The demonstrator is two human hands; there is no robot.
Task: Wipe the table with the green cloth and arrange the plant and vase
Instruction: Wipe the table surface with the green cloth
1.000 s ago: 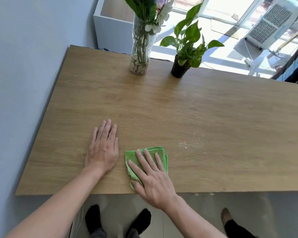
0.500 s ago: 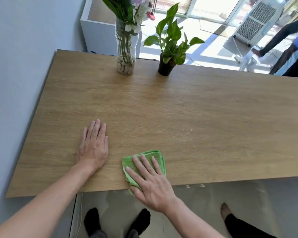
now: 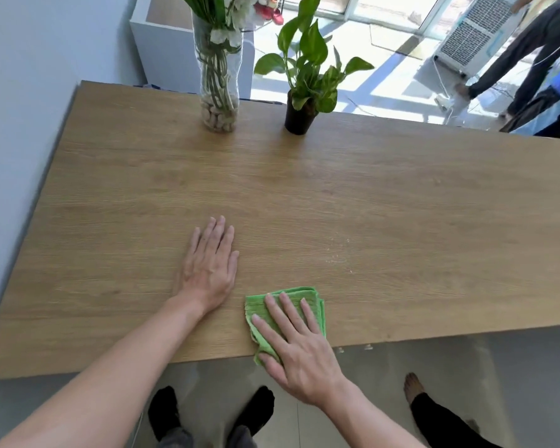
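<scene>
A folded green cloth (image 3: pixel 311 299) lies at the near edge of the wooden table (image 3: pixel 369 205), partly hanging over it. My right hand (image 3: pixel 298 347) presses flat on the cloth, fingers spread. My left hand (image 3: pixel 209 266) rests flat and empty on the bare wood just left of the cloth. At the far edge stands a tall glass vase (image 3: pixel 219 79) with pebbles, green stems and white flowers. A green plant in a small black pot (image 3: pixel 299 116) stands to its right. Pale crumbs (image 3: pixel 337 253) dot the wood beyond the cloth.
A grey wall (image 3: pixel 29 92) runs along the table's left side. A white cabinet (image 3: pixel 162 50) stands behind the vase. Beyond the far edge are a white cooler unit (image 3: pixel 476 33) and a person's legs (image 3: pixel 514 59). Someone's bare foot (image 3: pixel 413 388) is on the floor near right.
My right hand has drawn the cloth back toward the near edge, so it now overhangs. My left hand has stayed flat on the wood. The view has shifted, and a person has walked in at far right.
</scene>
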